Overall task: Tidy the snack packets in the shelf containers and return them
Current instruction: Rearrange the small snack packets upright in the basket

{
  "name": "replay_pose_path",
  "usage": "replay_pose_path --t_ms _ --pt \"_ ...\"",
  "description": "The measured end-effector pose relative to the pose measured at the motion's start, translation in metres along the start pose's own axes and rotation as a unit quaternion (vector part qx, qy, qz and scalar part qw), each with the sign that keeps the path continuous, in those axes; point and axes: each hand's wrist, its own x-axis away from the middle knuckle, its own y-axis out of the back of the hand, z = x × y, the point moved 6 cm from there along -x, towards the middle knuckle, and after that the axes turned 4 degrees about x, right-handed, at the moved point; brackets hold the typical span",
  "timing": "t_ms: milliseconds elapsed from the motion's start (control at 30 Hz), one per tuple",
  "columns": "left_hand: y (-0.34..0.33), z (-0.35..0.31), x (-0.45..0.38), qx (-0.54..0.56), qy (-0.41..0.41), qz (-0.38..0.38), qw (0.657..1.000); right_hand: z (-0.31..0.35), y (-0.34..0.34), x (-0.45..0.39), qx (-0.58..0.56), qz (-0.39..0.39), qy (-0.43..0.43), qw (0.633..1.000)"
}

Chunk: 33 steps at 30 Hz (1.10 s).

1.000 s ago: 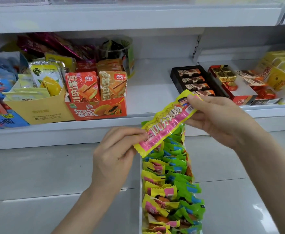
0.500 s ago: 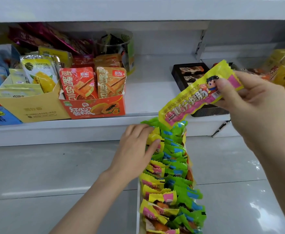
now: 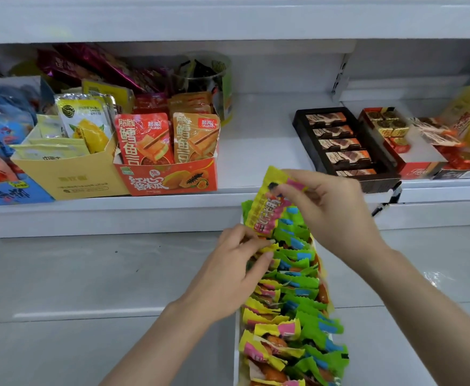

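My right hand (image 3: 331, 210) pinches the yellow-pink packet (image 3: 270, 207) by its top at the tray's (image 3: 236, 344) far end, my left hand (image 3: 236, 268) parting the row; if that gap closes, the packet may crumple or spill neighbours.

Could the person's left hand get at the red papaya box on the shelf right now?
Probably yes. The left hand only rests fingers on the packets in the tray, holding nothing, and the red papaya box sits at the shelf's front edge with nothing before it.
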Motion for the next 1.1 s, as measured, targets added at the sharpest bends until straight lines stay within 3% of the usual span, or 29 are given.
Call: replay_pose_path --t_ms 167,267,333,533,833,967,1100 --pt "-0.001 0.000 0.000 0.008 0.012 0.004 1.000 -0.012 -0.040 0.000 0.115 0.108 0.004 0.988" --pt "-0.001 0.000 0.001 0.016 0.017 -0.002 1.000 -0.023 -0.039 -0.010 0.200 0.129 -0.041 0.970" --pt "-0.001 0.001 0.002 0.021 0.018 -0.004 1.000 -0.024 -0.038 -0.012 0.200 0.132 -0.058 0.969" --pt "-0.002 0.002 0.004 0.038 0.016 -0.017 0.999 -0.017 -0.065 -0.003 0.325 0.232 -0.005 0.917" --pt "-0.001 0.007 0.004 0.047 0.014 -0.027 0.998 -0.015 -0.054 -0.002 0.269 0.252 0.005 0.930" --pt "0.002 0.008 0.001 0.032 0.013 -0.029 0.999 -0.029 -0.022 -0.020 0.173 0.122 -0.061 0.975" --pt "0.008 0.006 0.004 -0.007 0.000 -0.056 0.998 -0.036 -0.031 -0.016 0.197 0.120 -0.061 0.971"
